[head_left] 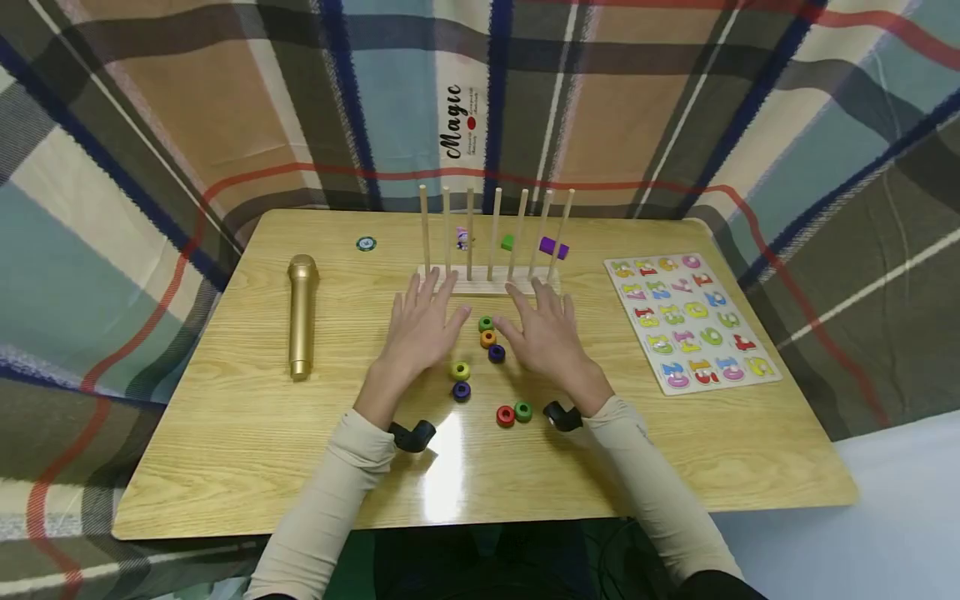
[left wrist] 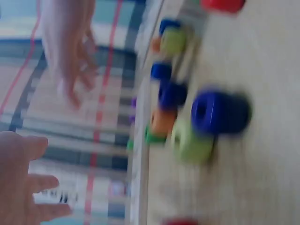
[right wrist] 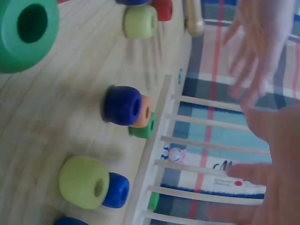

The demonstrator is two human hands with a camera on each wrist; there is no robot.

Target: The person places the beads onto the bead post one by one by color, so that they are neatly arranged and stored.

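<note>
My left hand is over the table with its fingers spread, near the left end of a white base with several upright wooden pegs. My right hand, fingers likewise extended, is by the base's right end. Neither holds anything. Between them lie a green bead, an orange bead and a dark blue bead in a row. Closer to the front are a yellow-green bead, another blue bead, a red bead and a second green bead. The right wrist view shows more beads, including a yellow-green one.
A gold microphone lies at the left. On the right is a number puzzle board. Behind the pegs sit a purple block, a green piece and a small figure; a round token lies left of them. Plaid cloth hangs behind.
</note>
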